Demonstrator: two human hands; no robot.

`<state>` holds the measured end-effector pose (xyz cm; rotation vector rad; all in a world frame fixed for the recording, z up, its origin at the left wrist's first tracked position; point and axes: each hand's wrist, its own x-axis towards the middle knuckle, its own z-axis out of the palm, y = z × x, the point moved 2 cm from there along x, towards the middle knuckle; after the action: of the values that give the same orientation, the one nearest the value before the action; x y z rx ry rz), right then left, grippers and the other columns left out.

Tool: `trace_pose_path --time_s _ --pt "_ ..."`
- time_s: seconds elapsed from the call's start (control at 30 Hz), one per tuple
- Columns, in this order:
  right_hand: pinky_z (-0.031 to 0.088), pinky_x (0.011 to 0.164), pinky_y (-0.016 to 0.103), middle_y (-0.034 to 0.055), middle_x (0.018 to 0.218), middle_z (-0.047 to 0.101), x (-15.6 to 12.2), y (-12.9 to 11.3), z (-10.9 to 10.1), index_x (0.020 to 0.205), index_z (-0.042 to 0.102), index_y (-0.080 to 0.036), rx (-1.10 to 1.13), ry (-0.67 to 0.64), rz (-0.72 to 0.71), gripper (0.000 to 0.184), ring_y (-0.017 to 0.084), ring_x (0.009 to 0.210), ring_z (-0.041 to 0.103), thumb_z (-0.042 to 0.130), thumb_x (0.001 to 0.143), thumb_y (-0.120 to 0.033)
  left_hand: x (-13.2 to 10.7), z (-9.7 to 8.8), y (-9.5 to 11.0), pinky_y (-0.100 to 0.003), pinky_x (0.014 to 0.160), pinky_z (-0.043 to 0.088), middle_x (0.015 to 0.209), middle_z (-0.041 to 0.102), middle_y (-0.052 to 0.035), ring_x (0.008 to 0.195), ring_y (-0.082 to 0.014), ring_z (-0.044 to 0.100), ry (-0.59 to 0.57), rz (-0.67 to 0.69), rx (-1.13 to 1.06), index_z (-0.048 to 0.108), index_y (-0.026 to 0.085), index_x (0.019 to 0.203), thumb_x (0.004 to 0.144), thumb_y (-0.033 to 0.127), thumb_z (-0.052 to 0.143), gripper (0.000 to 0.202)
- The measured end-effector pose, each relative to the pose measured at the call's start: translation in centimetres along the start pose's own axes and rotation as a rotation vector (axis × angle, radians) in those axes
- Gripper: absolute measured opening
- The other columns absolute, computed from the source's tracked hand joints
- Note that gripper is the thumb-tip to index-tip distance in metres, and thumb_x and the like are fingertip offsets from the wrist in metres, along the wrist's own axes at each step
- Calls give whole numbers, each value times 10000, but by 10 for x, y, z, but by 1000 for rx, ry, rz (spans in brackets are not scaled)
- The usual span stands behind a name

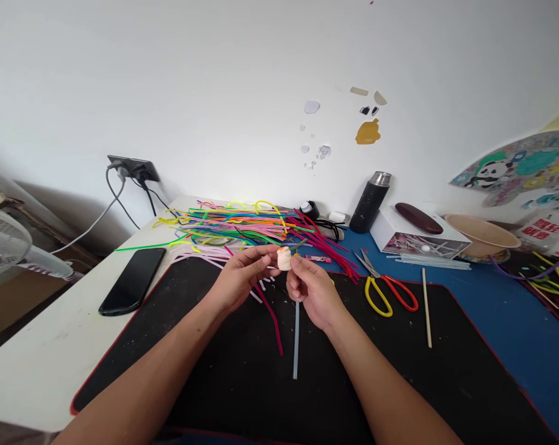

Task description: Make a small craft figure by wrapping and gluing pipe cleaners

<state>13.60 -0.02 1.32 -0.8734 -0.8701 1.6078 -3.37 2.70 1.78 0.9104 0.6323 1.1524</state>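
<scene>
Between the fingertips of my left hand [246, 273] and my right hand [313, 289] is a small cream-coloured piece [284, 259] with a ridged, wound look. Both hands pinch it, one from each side, above a black mat [224, 383]. Its exact kind is too small to make out. Below the hands lie a crimson pipe cleaner [276, 324] and a translucent glue stick [296, 346], whose upper end is hidden by my right hand. Behind them spreads a heap of colourful pipe cleaners [242, 224].
Scissors [376, 287] with yellow and red handles lie slightly open at right, beside a pale stick [426, 309]. A black flask [371, 204], a white box [413, 232] and a bowl [481, 232] stand behind. A phone [132, 281] and a fan [10, 238] are at left.
</scene>
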Motion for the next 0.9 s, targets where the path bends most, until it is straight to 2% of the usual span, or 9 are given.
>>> trace_pose_path --time_s 0.4,0.57,0.7,0.9 --pt "227 474 231 -65 608 504 0 1 2 858 643 -183 29 -27 32 410 68 469 409 875 813 -518 -2 1 4 -295 820 619 1027 799 -88 905 -192 728 -2 -8 8 850 190 1049 744 335 947 351" --pt "249 453 224 -76 591 522 0 2 0 964 673 -184 -96 37 -35 447 77 460 429 885 782 -533 -2 3 2 -308 834 604 1011 780 -68 899 -189 711 -31 14 92 830 200 1091 741 337 951 395" --pt "271 431 222 -85 567 528 1 4 1 963 653 -201 -220 56 -112 472 85 441 435 870 775 -575 -1 2 -2 -308 866 583 1004 780 -56 923 -185 700 -55 28 137 821 202 1097 711 287 971 422" --pt "292 437 224 -72 569 540 1 4 2 981 665 -194 -199 56 -100 449 92 448 443 828 815 -578 1 -2 -2 -302 803 572 972 786 -62 859 -183 706 29 -24 59 831 192 1083 698 313 976 429"
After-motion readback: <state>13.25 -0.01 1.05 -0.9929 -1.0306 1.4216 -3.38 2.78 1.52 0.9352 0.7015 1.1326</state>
